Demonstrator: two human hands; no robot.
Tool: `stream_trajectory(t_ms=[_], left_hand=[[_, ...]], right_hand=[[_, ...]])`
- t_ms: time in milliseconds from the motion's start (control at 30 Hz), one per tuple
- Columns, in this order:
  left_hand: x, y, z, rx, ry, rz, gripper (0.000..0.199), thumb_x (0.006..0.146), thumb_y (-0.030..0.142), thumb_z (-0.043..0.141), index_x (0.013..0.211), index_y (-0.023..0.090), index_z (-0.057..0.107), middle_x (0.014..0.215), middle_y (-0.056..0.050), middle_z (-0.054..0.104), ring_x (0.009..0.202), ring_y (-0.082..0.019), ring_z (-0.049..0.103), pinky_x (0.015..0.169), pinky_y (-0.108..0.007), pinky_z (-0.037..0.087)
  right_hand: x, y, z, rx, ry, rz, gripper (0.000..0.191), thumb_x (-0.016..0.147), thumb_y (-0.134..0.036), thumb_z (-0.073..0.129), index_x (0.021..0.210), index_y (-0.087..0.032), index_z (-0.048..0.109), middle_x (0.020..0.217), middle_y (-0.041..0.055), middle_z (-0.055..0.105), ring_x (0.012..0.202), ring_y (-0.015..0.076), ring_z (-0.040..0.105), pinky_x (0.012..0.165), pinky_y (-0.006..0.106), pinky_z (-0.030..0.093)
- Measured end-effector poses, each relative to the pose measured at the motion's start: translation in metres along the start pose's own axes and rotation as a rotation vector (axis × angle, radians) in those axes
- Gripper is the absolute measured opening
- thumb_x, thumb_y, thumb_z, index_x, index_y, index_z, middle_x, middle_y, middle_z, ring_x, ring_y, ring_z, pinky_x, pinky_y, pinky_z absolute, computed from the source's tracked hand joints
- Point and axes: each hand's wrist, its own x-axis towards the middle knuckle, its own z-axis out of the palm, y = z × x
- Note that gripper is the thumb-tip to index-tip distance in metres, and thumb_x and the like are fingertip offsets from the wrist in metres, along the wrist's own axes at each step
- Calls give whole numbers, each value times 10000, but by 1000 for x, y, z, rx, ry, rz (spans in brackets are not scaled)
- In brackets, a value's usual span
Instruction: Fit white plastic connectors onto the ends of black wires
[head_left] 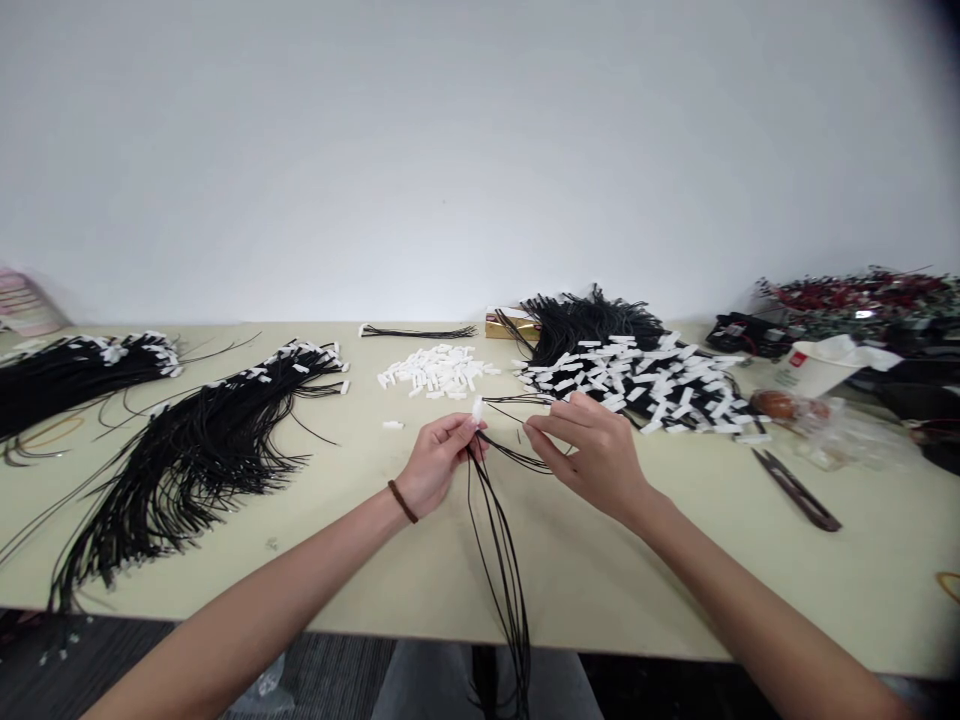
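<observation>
My left hand (447,450) pinches a small white plastic connector (477,408) above the middle of the table. Thin black wires (501,545) run from under these fingers and hang down past the table's front edge. To the right, my right hand (589,447) has thumb and fingers closed around thin black wires (517,402) that lead toward the connector. The exact grip of the right fingertips is partly hidden. Just behind both hands lies a heap of loose white connectors (439,370). One single white connector (393,425) lies apart, left of my left hand.
Bundles of black wires with white connectors (217,440) cover the left side. A large pile of connectored wires (645,380) sits right of centre, beside a gold box (511,325). Thread snips (799,490), a paper cup (814,368) and a plastic bag (844,430) are at right.
</observation>
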Motion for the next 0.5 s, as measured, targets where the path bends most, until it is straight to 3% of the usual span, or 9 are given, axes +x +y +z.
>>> stream_trajectory(t_ms=[267,500], left_hand=[[-1,0,0,33,-5,19,273,673,380,679,738,118,641,608,-31,595,551,-103,509,557,-231,385],[-1,0,0,73,-37,29,291,659,396,685,714,113,641,560,-26,581,528,-112,518,551,-243,390]], right_hand=[[0,0,0,76,-35,36,192,843,-208,481,692,-180,594,566,4,488,559,117,345,531,248,279],[4,-2,-5,277,-99,211,250,862,-216,441,639,-172,544,517,-21,422,544,103,376,522,234,291]])
